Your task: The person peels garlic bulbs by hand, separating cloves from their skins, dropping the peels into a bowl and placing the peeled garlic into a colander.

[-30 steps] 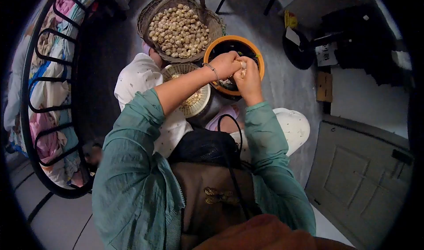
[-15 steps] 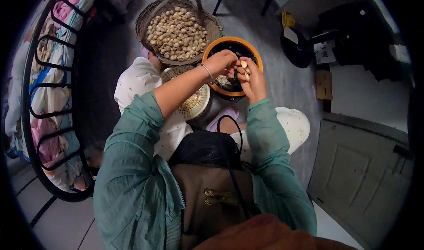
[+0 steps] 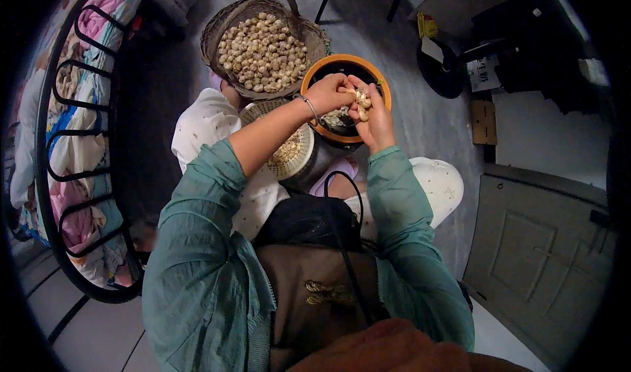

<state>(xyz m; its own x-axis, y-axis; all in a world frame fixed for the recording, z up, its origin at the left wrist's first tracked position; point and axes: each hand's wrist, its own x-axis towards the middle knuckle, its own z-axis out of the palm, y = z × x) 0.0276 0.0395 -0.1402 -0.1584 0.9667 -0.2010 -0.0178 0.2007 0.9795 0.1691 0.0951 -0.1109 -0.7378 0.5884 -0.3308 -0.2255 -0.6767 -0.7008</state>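
Garlic cloves, pale and partly peeled, lie in my right hand, its fingers curled round them. My left hand, with a bracelet at the wrist, meets it from the left, its fingertips pinched at the cloves; what exactly they grip is too small to see. Both hands are above an orange-rimmed tub, dark inside, with pale skins in it. Beneath my left forearm stands a white colander, partly covered, holding peeled cloves. Behind it, a wicker basket is full of garlic bulbs.
My knees flank the containers on the grey floor. A black metal rack with bundled cloth stands at left. Chair legs are at the top. Dark items and a cardboard box lie at right, near a grey door panel.
My right hand has turned its palm more upward, showing more cloves. My left fingers have moved in against them. The containers stay in place; the view has shifted slightly.
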